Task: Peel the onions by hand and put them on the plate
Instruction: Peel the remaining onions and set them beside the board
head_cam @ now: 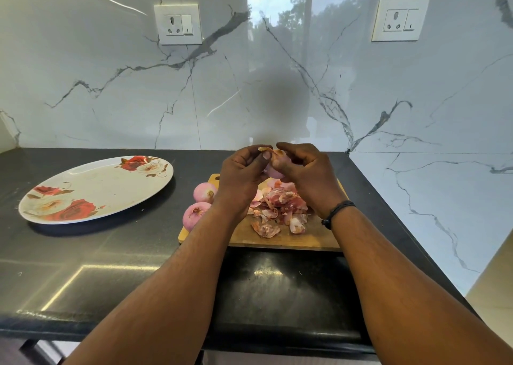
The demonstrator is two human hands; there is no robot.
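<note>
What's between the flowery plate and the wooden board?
In the head view, two peeled onions sit at the cutting board's left edge. Between them and the plate, only bare black counter shows.

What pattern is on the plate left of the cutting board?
Red and white roses with brown leaves on the white plate, clearest in the head view.

You will find no readable text, label, brand or number anywhere here, not even on the two wall sockets (178,24).
</note>
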